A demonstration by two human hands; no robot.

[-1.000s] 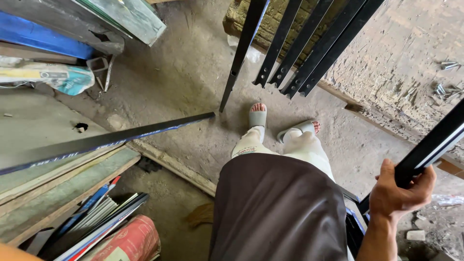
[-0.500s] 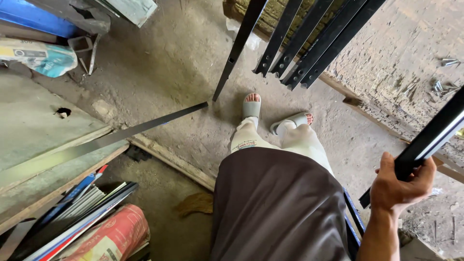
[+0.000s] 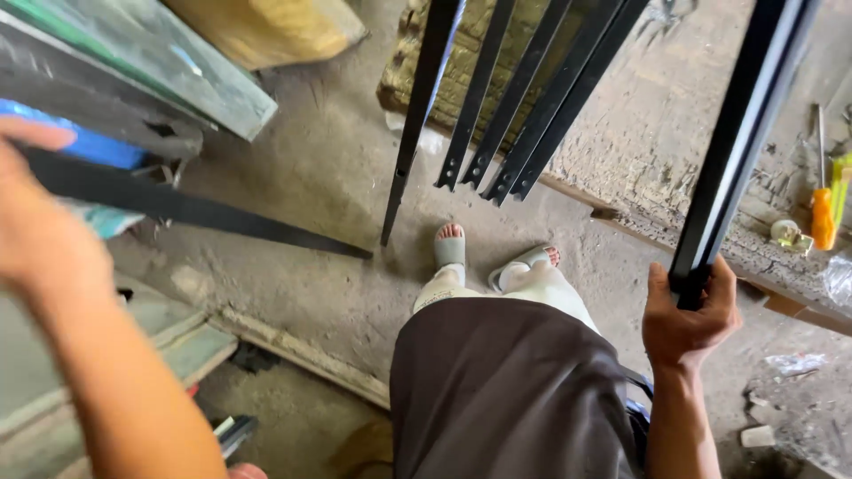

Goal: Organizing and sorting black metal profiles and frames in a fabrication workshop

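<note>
So the right hand has its grip closed around the lower end of a black metal bar, which runs steeply up and off the top edge of the shot. Fingers are wrapped round it, thumb on the left side.

The left hand is up close to the camera and pretty blurred. It's at the end of a long flat black strip that slants down to the right, its far tip hanging over the concrete floor near the feet. Looks like it's holding the strip, but honestly I can't tell whether that grip is closed or not, too much blur.

Right ahead, a bunch of black slats hangs down from the top, ends pointing at the floor just in front of the grey sandals. Far right there's a rough concrete ledge with an orange-handled tool lying on it.
</note>
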